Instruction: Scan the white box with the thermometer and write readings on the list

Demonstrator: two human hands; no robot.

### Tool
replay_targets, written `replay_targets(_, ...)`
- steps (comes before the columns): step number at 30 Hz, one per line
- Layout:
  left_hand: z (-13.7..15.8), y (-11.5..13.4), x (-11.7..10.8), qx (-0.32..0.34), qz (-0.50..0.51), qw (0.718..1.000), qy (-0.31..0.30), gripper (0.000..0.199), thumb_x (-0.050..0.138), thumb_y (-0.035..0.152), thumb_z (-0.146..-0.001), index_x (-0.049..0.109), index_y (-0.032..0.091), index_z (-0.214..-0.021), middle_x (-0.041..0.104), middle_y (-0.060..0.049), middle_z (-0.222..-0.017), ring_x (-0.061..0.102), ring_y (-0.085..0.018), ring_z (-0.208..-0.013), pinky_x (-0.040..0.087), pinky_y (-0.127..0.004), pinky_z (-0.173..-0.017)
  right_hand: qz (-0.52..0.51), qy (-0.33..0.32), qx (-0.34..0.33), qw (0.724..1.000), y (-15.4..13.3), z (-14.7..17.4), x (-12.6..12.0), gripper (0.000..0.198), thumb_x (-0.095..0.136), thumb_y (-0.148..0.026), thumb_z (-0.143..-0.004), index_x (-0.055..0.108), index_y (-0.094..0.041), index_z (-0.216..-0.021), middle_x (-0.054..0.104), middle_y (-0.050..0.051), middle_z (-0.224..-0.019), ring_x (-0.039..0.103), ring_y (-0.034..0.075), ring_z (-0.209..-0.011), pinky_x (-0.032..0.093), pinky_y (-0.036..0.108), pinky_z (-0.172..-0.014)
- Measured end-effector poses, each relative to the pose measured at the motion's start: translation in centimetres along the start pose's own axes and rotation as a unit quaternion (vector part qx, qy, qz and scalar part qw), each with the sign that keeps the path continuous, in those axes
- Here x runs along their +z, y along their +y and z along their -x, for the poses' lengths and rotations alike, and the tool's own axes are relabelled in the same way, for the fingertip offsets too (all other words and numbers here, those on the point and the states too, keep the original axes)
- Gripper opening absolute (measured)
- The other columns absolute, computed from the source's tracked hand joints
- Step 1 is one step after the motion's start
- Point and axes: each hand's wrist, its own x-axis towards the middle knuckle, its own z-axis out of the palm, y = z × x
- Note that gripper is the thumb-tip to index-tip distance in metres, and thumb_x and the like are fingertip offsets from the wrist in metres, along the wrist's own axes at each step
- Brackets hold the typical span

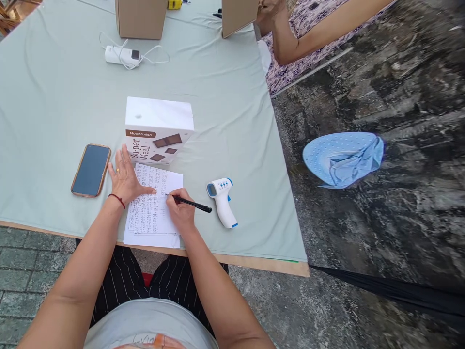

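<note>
My right hand (181,212) is closed around a black pen (196,205), its tip on the written sheet of paper (160,179). Dense handwriting covers most of that sheet, and more white paper (152,241) lies beneath it. With fingers spread, my left hand (127,180) rests flat on the sheet's left edge, thumb pointing right across the writing. Just beyond the paper stands a white box (160,114) printed "NutriMotion Super Meal". A phone (91,170) in a wood-coloured case lies left of my left hand. To the right of the pen lies a white and blue infrared thermometer (222,201).
A white device with a cord (122,56) lies farther back on the cloth-covered table (65,92). Behind it are a cardboard box (140,19), a brown panel (238,17) and a yellow tool (174,4). Another person's arm (308,41) is at upper right. A blue cap (341,157) lies off the table's right edge.
</note>
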Motion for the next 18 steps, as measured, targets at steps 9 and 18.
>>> replay_targets(9,-0.2,-1.2,1.2,0.027,0.031,0.998,0.038,0.165,0.092,0.058,-0.042,-0.026,0.021,-0.151,-0.002,-0.022,-0.165,-0.005,-0.043,-0.153,-0.010,-0.069,-0.117,0.023,0.055,-0.058,0.997,0.2,0.2,-0.2,0.008,0.051,-0.026,-0.080,0.053,-0.023,-0.073,0.056,-0.005,-0.064,0.051,0.013,-0.059,0.045,0.027,-0.059)
replay_targets(18,-3.8,-4.3,2.0,0.097,0.293,0.940,0.144,0.139,0.082,0.060,-0.064,-0.019,0.028,-0.154,0.001,-0.022,-0.165,0.009,-0.038,-0.153,0.018,-0.059,-0.121,0.229,0.020,-0.236,0.944,0.7,-1.5,-3.6,0.035,0.037,-0.018,-0.097,0.056,-0.021,-0.127,0.063,0.012,-0.108,0.060,0.023,-0.100,0.053,0.043,-0.088)
